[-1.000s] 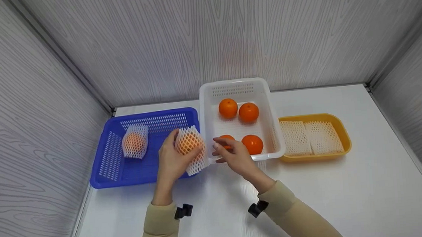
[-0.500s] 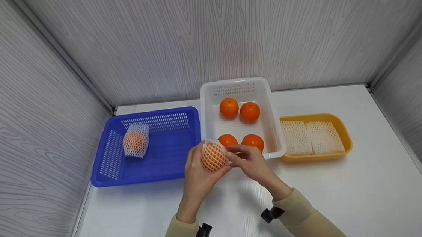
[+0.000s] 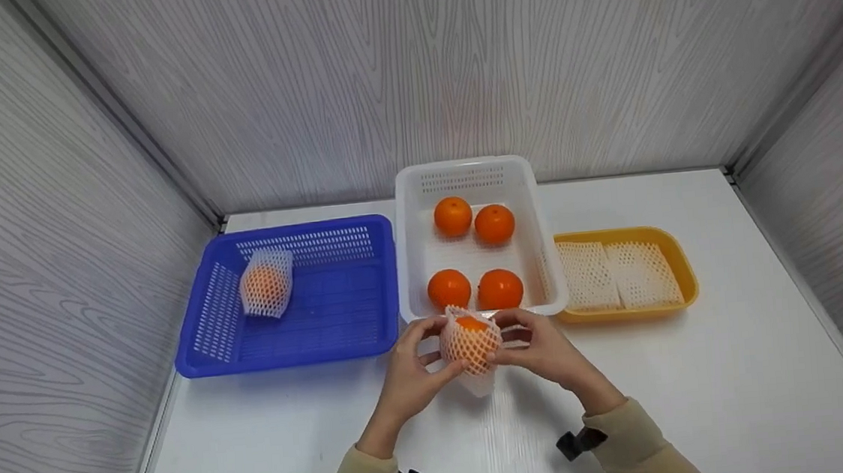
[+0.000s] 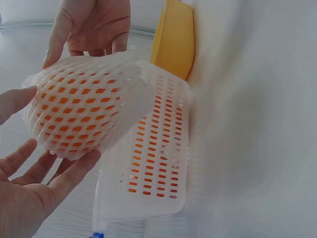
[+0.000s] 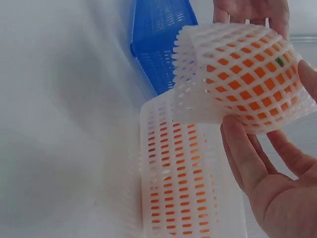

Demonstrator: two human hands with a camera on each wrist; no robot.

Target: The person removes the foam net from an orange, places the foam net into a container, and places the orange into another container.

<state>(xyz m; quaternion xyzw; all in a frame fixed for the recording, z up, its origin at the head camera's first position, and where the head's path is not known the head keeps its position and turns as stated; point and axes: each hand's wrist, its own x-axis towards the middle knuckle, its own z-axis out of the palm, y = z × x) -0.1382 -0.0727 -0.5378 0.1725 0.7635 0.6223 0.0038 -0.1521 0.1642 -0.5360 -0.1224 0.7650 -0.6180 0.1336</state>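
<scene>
An orange in a white foam net sleeve (image 3: 469, 349) is held up between both hands, just in front of the white basket. My left hand (image 3: 411, 373) grips its left side, thumb on the near face and fingers behind. From the other side my right hand (image 3: 543, 347) pinches the netting between thumb and fingers. Bare orange peel shows through the sleeve's upper opening, and the sleeve's other end hangs loose below. In the left wrist view the netted orange (image 4: 79, 109) lies between the fingertips of both hands. The right wrist view shows the sleeve (image 5: 247, 79) reaching past the fruit.
A white basket (image 3: 409, 249) holds several bare oranges. On the left, a blue basket (image 3: 336, 296) contains one netted orange (image 3: 267, 282). A yellow tray (image 3: 683, 268) at the right holds flat foam net sleeves (image 3: 642, 272). Grey wood-grain panels (image 3: 409, 79) enclose the table.
The netted orange has moved right and toward the person, from beside the blue basket to before the white one. My right hand, earlier apart, now holds the sleeve too.
</scene>
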